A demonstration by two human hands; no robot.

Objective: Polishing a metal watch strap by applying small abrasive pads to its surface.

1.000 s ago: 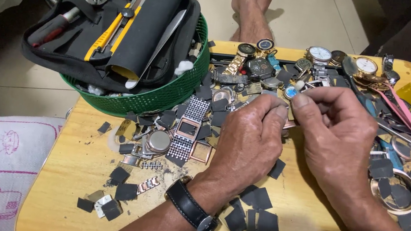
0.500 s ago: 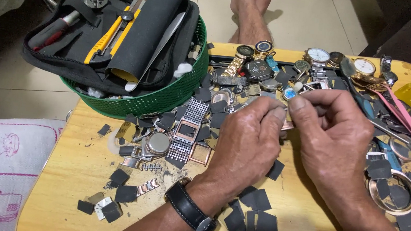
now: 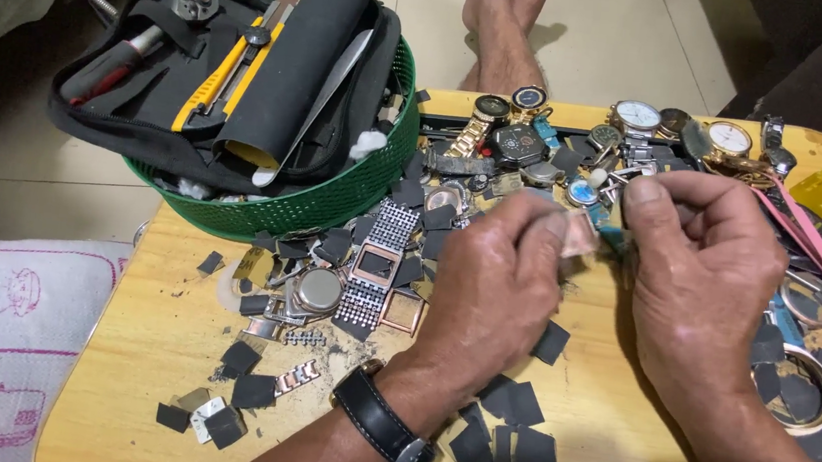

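**Bench entry: small watch part held between two hands over a littered wooden table**

Left hand: closed, thumb and fingers pinching a small pinkish watch part just above the table. A black wristwatch sits on that wrist.
Right hand: closed, fingertips pinched on something slim and bluish at the part's edge; what it is cannot be made out.

Handling note, as a judgement: the part looks small and light, so it is best kept low over the table, with the left hand steady and only the right fingertips working.

Count, as visible:
- Green basket: one, holding one black tool pouch, one black roll, one yellow utility knife.
- Square watch case on mesh bracelet: one.
- Round-dial watches along the far edge: about six; the heap hides some.
- Pink strap: one.
- Black square scraps: too many to count, well over a dozen.
- Bare feet: two, beyond the table.
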